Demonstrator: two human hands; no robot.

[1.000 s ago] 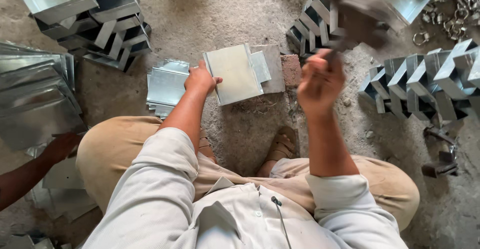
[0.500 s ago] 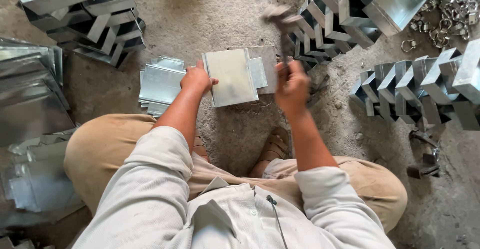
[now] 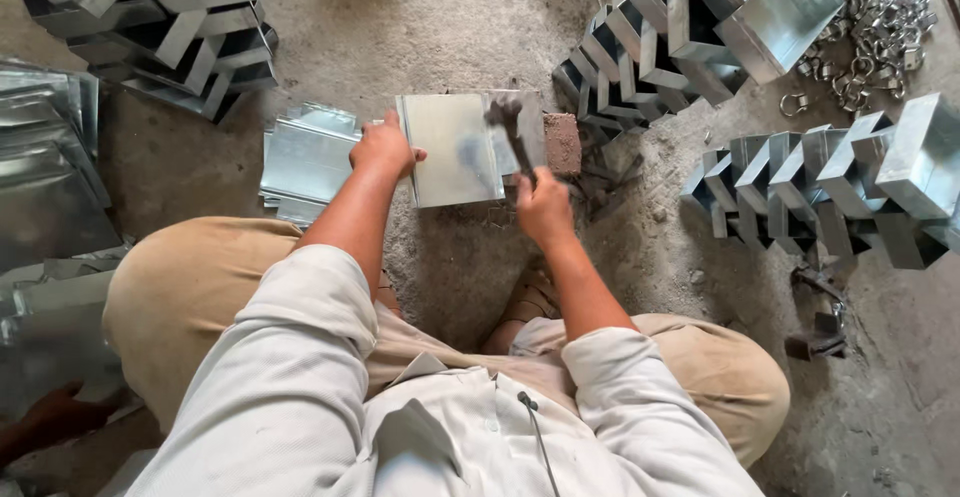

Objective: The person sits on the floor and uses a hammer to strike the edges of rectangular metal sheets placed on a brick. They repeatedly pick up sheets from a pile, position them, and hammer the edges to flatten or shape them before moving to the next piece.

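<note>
I squat on a concrete floor. My left hand [image 3: 384,147] presses down on the left edge of a flat galvanised metal sheet [image 3: 452,152] lying in front of me. My right hand [image 3: 543,205] grips the handle of a hammer [image 3: 507,122], whose head is down on the sheet's right part. The sheet's right end rests by a reddish brick [image 3: 562,144]. A stack of similar flat sheets [image 3: 305,160] lies just left of my left hand.
Folded sheet-metal box sections are stacked at the top left [image 3: 180,27], top right [image 3: 700,27] and right [image 3: 840,172]. A pile of metal rings [image 3: 865,32] lies at the far top right. Large sheets [image 3: 45,177] cover the left; another person's hand [image 3: 60,412] shows at bottom left.
My right hand swung the hammer down from a raised position at the upper right onto the sheet. The left hand stayed on the sheet. The view shifted slightly.
</note>
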